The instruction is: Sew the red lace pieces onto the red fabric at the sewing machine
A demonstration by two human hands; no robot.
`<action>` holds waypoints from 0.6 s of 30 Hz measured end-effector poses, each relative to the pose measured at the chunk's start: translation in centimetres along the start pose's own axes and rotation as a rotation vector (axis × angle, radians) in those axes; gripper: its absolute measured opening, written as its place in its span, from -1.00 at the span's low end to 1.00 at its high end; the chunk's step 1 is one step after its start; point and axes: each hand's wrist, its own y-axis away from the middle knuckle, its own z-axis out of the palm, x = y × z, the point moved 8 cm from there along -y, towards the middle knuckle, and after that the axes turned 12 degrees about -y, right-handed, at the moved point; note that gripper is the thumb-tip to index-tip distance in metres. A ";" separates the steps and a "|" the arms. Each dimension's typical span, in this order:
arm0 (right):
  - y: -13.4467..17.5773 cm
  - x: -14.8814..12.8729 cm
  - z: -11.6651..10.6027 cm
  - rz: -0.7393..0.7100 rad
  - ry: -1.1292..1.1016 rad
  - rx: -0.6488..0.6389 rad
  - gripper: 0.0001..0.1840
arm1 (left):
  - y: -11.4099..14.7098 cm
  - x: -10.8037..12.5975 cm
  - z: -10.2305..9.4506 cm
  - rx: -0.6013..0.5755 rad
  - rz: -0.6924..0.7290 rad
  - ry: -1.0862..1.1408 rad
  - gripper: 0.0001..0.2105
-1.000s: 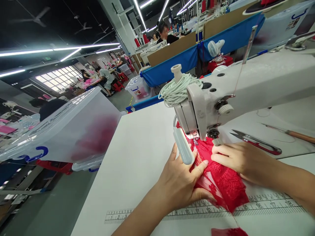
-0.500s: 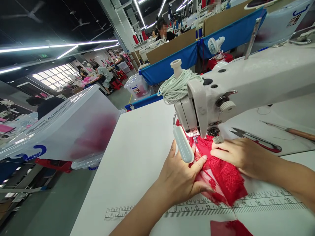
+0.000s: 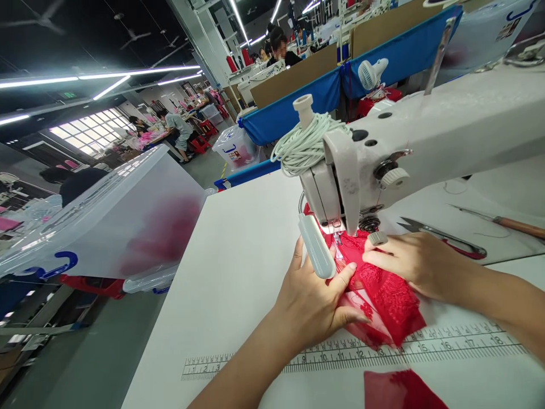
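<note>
Red lace fabric (image 3: 394, 301) with sheer panels lies under the needle area of a white sewing machine (image 3: 460, 119). My left hand (image 3: 313, 301) rests flat on the fabric's left side with fingers spread, the fingertips partly behind a pale lamp-like attachment (image 3: 317, 247). My right hand (image 3: 419, 264) is on the fabric's right side, its fingers bent together and gripping the lace near the presser foot (image 3: 337, 238). Some of its fingertips are hidden. A separate red piece of fabric (image 3: 400, 391) lies near the bottom edge of the view.
Thread snips (image 3: 447, 236) and a wooden-handled awl (image 3: 502, 220) lie to the right. A ruler scale (image 3: 323, 360) crosses the white table (image 3: 225, 255). Left of it stands a translucent bin (image 3: 140, 227). Coiled pale cord (image 3: 304, 145) hangs on the machine head. People sit working farther back.
The lace has slid slightly forward toward the machine, and the separate red piece has also shifted forward a little. Both hands keep nearly the same places on the fabric.
</note>
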 end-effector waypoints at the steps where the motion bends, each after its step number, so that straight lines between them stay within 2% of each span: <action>1: 0.0 0.1 0.1 0.008 0.013 -0.005 -0.65 | 0.0 0.0 0.0 -0.008 -0.002 -0.003 -0.33; 9: -0.3 0.5 0.0 0.039 0.068 0.028 -0.67 | 0.0 -0.4 0.5 -0.023 -0.019 0.003 -0.30; 15: -0.3 0.9 -0.1 0.036 0.079 0.045 -0.57 | -0.2 -0.9 0.7 -0.013 -0.040 0.012 -0.29; 18: -0.5 0.6 -0.4 0.030 0.040 0.028 -0.58 | -0.3 -1.0 0.7 -0.002 -0.048 0.015 -0.27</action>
